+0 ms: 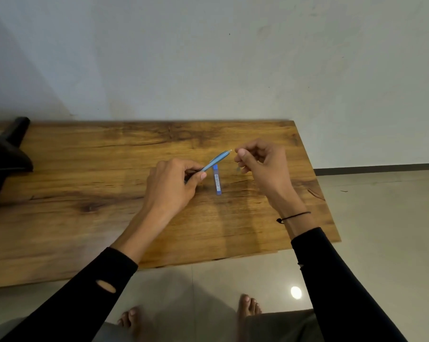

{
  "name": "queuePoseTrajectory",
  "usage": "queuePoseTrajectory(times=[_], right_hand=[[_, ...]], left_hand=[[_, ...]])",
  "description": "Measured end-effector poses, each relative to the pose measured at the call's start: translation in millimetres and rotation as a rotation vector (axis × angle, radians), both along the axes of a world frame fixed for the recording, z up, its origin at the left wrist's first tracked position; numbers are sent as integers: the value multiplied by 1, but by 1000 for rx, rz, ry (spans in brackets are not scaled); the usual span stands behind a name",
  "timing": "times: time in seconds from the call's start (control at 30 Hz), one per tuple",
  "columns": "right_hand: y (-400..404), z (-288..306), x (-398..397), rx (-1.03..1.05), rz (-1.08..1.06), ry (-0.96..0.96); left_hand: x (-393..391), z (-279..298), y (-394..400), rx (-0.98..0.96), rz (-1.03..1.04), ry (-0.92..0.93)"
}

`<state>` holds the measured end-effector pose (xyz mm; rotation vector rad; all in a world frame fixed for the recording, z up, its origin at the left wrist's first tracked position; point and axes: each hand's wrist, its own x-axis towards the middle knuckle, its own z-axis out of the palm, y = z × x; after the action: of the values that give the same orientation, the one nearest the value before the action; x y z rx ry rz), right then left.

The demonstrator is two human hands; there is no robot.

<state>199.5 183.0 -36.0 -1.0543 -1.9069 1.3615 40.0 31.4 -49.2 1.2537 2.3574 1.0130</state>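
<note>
My left hand (170, 183) grips a light blue mechanical pencil (217, 160) by its lower part, so the pencil slants up and to the right above the wooden table (85, 193). Just right of the pencil's upper end hovers my right hand (260, 164), its fingers curled and its thumb and forefinger pinched together. Whether it holds something thin I cannot tell. A small blue lead case (217, 180) lies flat on the table between my two hands.
A dark object (6, 156) stands at the table's left end. The table's back edge meets a pale wall (208, 58). Tiled floor (381, 218) lies to the right and in front, where my bare feet (249, 304) show.
</note>
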Motion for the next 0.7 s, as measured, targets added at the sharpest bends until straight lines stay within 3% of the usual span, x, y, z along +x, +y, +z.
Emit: queuePoseTrajectory(times=[0.27,0.43,0.53,0.6,0.7], right_hand=[[-2,-4,-5,-72,42,24],[6,1,-1,-42,-112,32],[21,1,10,101,-118,-260],[24,-6,16,92,-30,-476],[23,-18,17,92,51,-616]], left_hand=[[3,0,1,-25,-6,36],[3,-1,1,-51,-11,34],[1,-3,0,-19,15,-12],[0,-3,1,-5,26,-27],[1,-3,3,-3,17,-26]])
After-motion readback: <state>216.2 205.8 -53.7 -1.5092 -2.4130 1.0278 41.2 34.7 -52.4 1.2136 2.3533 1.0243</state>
